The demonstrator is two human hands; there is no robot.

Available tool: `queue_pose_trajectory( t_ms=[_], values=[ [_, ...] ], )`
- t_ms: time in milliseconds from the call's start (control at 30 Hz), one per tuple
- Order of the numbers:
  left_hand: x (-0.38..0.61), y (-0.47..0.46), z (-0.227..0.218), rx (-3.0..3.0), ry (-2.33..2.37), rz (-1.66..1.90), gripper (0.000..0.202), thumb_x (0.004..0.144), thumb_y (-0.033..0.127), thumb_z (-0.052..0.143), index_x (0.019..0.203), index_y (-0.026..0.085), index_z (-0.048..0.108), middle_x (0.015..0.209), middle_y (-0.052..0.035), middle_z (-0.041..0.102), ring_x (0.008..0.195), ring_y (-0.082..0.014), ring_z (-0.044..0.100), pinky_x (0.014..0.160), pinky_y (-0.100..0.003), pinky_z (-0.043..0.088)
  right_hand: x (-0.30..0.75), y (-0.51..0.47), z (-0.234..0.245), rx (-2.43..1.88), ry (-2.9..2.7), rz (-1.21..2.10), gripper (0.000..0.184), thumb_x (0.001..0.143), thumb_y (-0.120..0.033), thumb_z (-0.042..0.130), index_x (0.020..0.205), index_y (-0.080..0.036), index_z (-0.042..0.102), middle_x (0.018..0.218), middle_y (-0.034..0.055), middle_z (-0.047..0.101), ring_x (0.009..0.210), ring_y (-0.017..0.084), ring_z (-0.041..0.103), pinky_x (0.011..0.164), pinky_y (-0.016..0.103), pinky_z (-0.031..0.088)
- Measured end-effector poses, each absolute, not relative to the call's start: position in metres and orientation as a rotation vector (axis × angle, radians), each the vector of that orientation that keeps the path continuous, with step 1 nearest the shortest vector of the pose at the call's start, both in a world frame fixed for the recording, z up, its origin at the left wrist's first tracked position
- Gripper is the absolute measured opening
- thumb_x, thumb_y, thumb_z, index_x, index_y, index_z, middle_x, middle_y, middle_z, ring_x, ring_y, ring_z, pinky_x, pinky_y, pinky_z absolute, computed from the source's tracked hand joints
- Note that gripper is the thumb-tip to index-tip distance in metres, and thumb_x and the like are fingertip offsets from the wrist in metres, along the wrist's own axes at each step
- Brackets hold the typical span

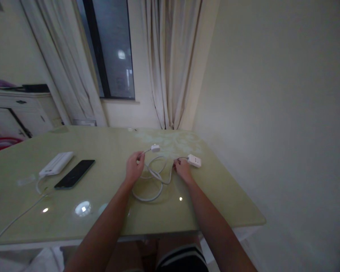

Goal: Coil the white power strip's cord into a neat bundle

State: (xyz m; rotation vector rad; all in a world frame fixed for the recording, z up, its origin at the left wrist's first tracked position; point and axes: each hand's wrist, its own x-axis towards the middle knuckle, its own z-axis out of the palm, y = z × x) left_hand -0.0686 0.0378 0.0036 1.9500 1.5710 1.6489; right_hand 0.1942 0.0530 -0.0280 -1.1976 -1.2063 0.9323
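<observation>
A white extension cord (162, 180) lies in loose, crossing loops on the table between my hands. My left hand (134, 167) is closed on the cord close to its white plug (155, 148), which sticks out to the right beyond the fingers. On the other side, my right hand (183, 169) pinches the cord just short of the white socket block (194, 160). The block's outlet holes face upward. Some of the loops rest on the tabletop just in front of and beside my left wrist.
The glossy pale green table (107, 141) ends at a wall (272, 113) on the right. Toward the left lie a black-screened phone (75, 174) and a white power bank (56, 163) with a white cable (17, 219) running off the near edge. Curtains (172, 64) hang behind.
</observation>
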Motion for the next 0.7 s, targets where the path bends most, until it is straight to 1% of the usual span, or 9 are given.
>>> queue_pose_trajectory(
  t_ms=[133,200,267,300,333,400,500,567,700],
  values=[
    [-0.068,0.038,0.004,1.844,1.514,1.644,0.035,0.093,0.044,0.051,0.103,0.018,0.072,0.098,-0.0089,0.075,0.093,-0.024,0.067,0.088,-0.037,0.052,0.183,0.038,-0.015,-1.249,-1.275,0.816,0.026,0.082,-0.037,0.074,0.063,-0.023,0.067,0.06,0.002,0.065,0.069,0.018,0.067,0.072,0.028,0.05],
    [-0.066,0.036,0.005,1.801,1.405,1.598,0.037,0.092,0.046,0.054,0.107,0.018,0.073,0.102,-0.0087,0.076,0.095,-0.0239,0.068,0.088,-0.037,0.053,0.174,0.031,-0.007,-1.158,-1.296,0.784,0.023,0.084,-0.045,0.073,0.089,-0.023,0.075,0.078,0.0028,0.072,0.07,0.017,0.067,0.069,0.027,0.051],
    [-0.063,0.033,0.008,1.831,1.264,1.528,0.037,0.09,0.045,0.058,0.109,0.018,0.074,0.103,-0.0085,0.077,0.096,-0.0236,0.07,0.091,-0.037,0.053,0.162,0.026,-0.001,-0.995,-1.282,0.86,0.047,0.082,-0.052,0.074,0.121,-0.025,0.068,0.103,0.0049,0.074,0.075,0.017,0.07,0.065,0.026,0.052],
    [-0.061,0.031,0.009,1.864,1.19,1.484,0.036,0.09,0.044,0.06,0.109,0.018,0.075,0.104,-0.0084,0.078,0.096,-0.0236,0.07,0.093,-0.037,0.053,0.156,0.024,0.002,-0.92,-1.267,0.927,0.057,0.081,-0.054,0.075,0.129,-0.026,0.063,0.109,0.0058,0.073,0.076,0.017,0.071,0.063,0.026,0.053],
    [-0.06,0.029,0.01,1.891,1.121,1.445,0.034,0.09,0.042,0.06,0.109,0.019,0.076,0.104,-0.0084,0.078,0.098,-0.0236,0.07,0.094,-0.038,0.053,0.152,0.022,0.003,-0.87,-1.255,0.99,0.062,0.079,-0.055,0.076,0.131,-0.025,0.062,0.108,0.0062,0.073,0.075,0.017,0.071,0.061,0.026,0.054],
    [-0.058,0.027,0.012,1.887,1.028,1.415,0.033,0.09,0.038,0.057,0.109,0.019,0.076,0.107,-0.0086,0.078,0.102,-0.0239,0.07,0.098,-0.039,0.052,0.146,0.02,0.006,-0.839,-1.223,1.059,0.057,0.077,-0.054,0.078,0.122,-0.021,0.066,0.091,0.0043,0.073,0.07,0.017,0.071,0.06,0.027,0.055],
    [-0.062,0.032,0.009,1.688,1.084,1.584,0.035,0.088,0.033,0.054,0.113,0.018,0.073,0.114,-0.0099,0.075,0.107,-0.0236,0.068,0.098,-0.04,0.052,0.149,0.022,0.008,-0.833,-1.053,1.05,0.049,0.075,-0.049,0.082,0.111,-0.019,0.069,0.076,0.0002,0.07,0.065,0.015,0.069,0.06,0.026,0.056],
    [-0.067,0.038,0.006,1.526,1.201,1.665,0.033,0.085,0.036,0.057,0.108,0.018,0.072,0.108,-0.01,0.075,0.098,-0.0223,0.069,0.09,-0.038,0.055,0.155,0.026,0.009,-0.782,-0.864,1.04,0.048,0.073,-0.046,0.085,0.11,-0.02,0.068,0.079,-0.0014,0.07,0.064,0.013,0.068,0.058,0.023,0.055],
    [-0.074,0.041,0.002,1.371,1.202,1.517,0.038,0.078,0.05,0.066,0.096,0.016,0.071,0.097,-0.0086,0.072,0.074,-0.0178,0.065,0.067,-0.032,0.055,0.165,0.033,0.012,-0.641,-0.581,1.129,0.035,0.073,-0.041,0.086,0.096,-0.02,0.07,0.078,-0.0023,0.07,0.067,0.011,0.068,0.063,0.022,0.059]
  ],
)
